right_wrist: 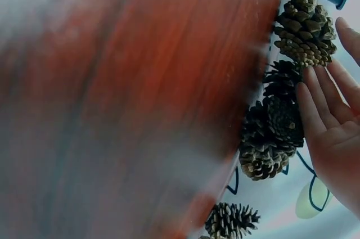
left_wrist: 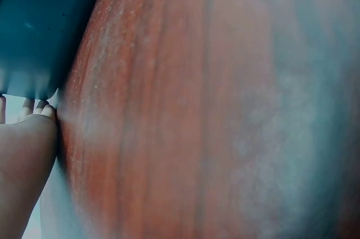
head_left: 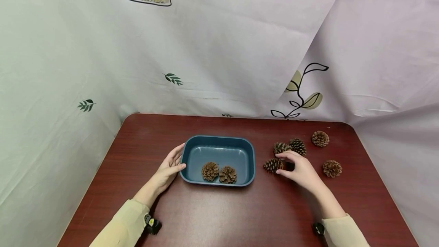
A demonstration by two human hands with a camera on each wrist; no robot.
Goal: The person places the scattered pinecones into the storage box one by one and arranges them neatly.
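A blue rectangular dish (head_left: 219, 139) stands mid-table, with two brown pine cones, one (head_left: 210, 171) beside the other (head_left: 228, 174), near its front wall. At the dish's left end my left hand (head_left: 167, 169) holds the side, thumb on the rim and fingers along the outside. To the right of the dish, my right hand (head_left: 300, 169) has thumb and fingers spread around a pine cone (head_left: 272, 165) on the table. In the right wrist view the fingers lie close against that pine cone (right_wrist: 306, 31), and a small gap shows at the thumb.
Just behind the right hand two more pine cones, one (head_left: 280, 148) and another (head_left: 297, 146), sit close together. Farther right lie a pine cone (head_left: 320, 138) near the back and another (head_left: 332, 168) nearer the front. A patterned white cloth (head_left: 219, 48) hangs behind the brown table (head_left: 219, 216).
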